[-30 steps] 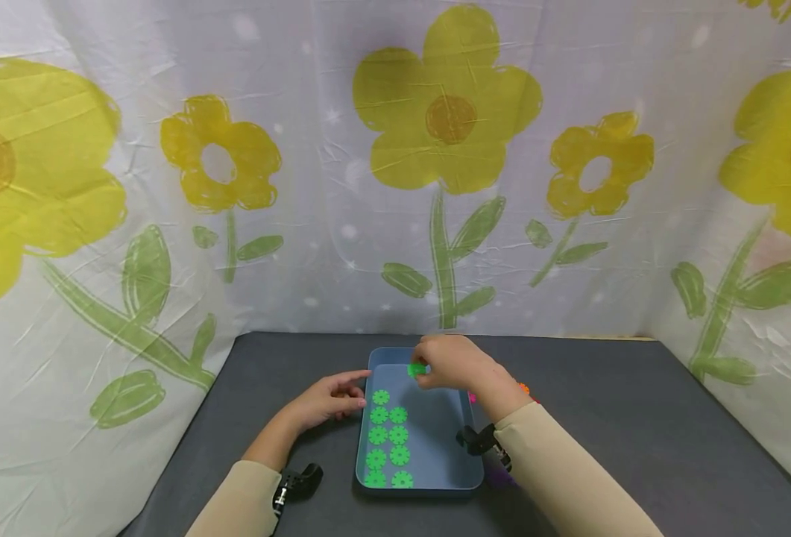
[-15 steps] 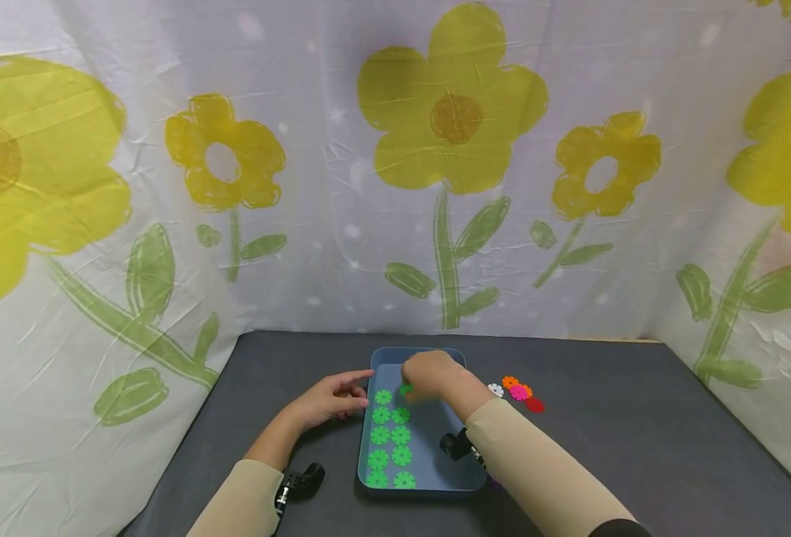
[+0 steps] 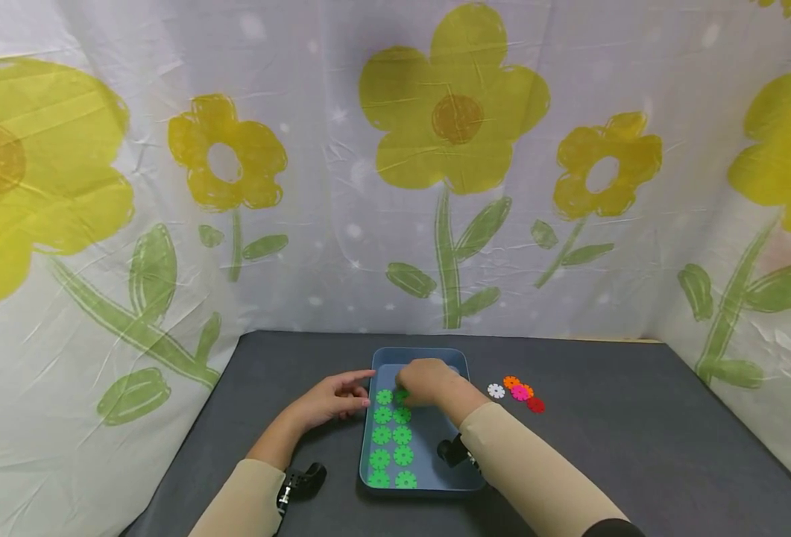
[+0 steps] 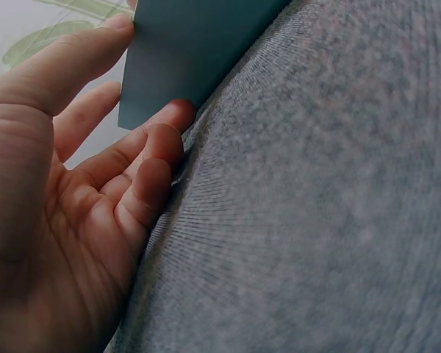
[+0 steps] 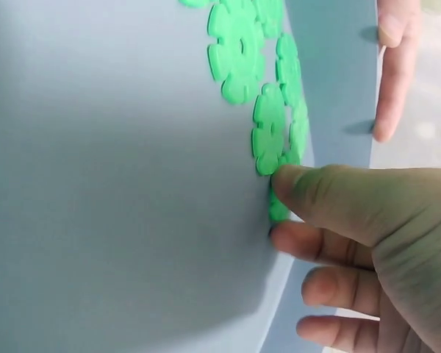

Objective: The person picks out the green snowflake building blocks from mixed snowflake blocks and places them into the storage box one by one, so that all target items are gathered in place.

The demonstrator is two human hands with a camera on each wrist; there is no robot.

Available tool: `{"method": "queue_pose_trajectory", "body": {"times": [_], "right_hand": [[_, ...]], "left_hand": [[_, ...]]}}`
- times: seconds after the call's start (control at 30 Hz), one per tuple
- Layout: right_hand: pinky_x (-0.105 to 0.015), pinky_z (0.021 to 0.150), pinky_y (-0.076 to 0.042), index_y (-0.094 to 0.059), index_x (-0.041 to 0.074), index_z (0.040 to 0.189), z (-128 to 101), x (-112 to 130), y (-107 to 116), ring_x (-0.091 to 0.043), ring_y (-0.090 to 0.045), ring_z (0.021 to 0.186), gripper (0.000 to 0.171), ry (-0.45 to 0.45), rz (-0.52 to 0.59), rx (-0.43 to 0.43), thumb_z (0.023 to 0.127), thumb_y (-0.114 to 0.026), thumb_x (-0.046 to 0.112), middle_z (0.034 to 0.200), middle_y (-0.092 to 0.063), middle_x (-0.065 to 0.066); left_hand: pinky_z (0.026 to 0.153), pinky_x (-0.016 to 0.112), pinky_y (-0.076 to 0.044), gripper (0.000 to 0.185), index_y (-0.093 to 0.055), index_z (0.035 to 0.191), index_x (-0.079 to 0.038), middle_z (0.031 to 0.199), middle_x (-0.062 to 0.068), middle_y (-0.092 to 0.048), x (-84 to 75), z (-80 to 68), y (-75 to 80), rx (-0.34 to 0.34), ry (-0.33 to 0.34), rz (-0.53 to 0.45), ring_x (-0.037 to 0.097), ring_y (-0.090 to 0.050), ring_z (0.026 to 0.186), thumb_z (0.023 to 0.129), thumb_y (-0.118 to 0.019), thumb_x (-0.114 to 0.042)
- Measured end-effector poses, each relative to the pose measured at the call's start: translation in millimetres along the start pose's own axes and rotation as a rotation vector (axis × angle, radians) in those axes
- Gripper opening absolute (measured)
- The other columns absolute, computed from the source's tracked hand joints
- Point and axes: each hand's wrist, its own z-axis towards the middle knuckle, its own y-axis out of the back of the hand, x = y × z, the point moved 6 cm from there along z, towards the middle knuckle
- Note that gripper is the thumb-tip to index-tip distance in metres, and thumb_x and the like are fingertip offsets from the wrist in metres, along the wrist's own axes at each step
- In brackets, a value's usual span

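Observation:
A blue tray [image 3: 422,350] lies on the grey table and holds two columns of green flower-shaped discs [image 3: 392,436]. My right hand [image 3: 417,388] is low over the tray's far end, at the head of the right column. Its thumb and fingers pinch one green disc [image 5: 277,207] against the tray floor [image 5: 117,184], next to the other green discs [image 5: 239,44]. My left hand [image 3: 341,395] rests on the table with relaxed fingers [image 4: 158,158] touching the tray's outer left wall [image 4: 184,51]. It holds nothing.
A small cluster of loose discs lies on the table right of the tray: white [image 3: 496,390], orange and pink [image 3: 519,391], red [image 3: 536,405]. Flower-print sheets close in the back and both sides. Grey cloth [image 3: 637,440] stretches to the right.
My right hand has carried the green disc from above the tray's far end down and left to the head of the right column. The left hand has stayed put.

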Motion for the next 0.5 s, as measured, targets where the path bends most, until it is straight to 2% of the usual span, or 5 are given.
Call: {"method": "queue_pose_trajectory", "body": {"times": [0.17,0.33,0.5], "right_hand": [[-0.035,0.081,-0.054,-0.079,0.017,0.11,-3.6,-2.3,1.2,-0.014,-0.068,0.088,0.017,0.021,0.076,-0.016,0.095,-0.075,0.02,0.099,-0.074,0.004],[-0.038,0.092,-0.053,-0.076,0.015,0.123,-6.6,-8.8,5.2,-0.02,-0.068,0.108,0.026,-0.018,0.181,0.001,0.098,-0.07,0.019,0.119,-0.073,0.0],[-0.04,0.092,-0.053,-0.073,0.015,0.128,-10.6,-20.5,12.0,-0.021,-0.067,0.108,0.03,-0.052,0.194,0.01,0.102,-0.067,0.028,0.121,-0.071,-0.001]], "left_hand": [[0.068,0.034,-0.049,0.065,-0.043,0.157,-0.01,0.107,0.008,-0.067,-2.1,1.2,-0.7,0.0,-0.007,-0.005,0.019,-0.056,0.079,0.1,-0.071,-0.022],[0.068,0.034,-0.049,0.064,-0.042,0.157,-0.009,0.107,0.008,-0.067,-0.7,-0.4,0.7,-0.004,-0.007,-0.011,0.018,-0.056,0.078,0.101,-0.07,-0.022],[0.068,0.034,-0.05,0.066,-0.04,0.158,-0.008,0.11,0.009,-0.066,-0.1,-3.7,4.5,-0.004,-0.021,-0.003,0.019,-0.057,0.078,0.101,-0.069,-0.024]]}}
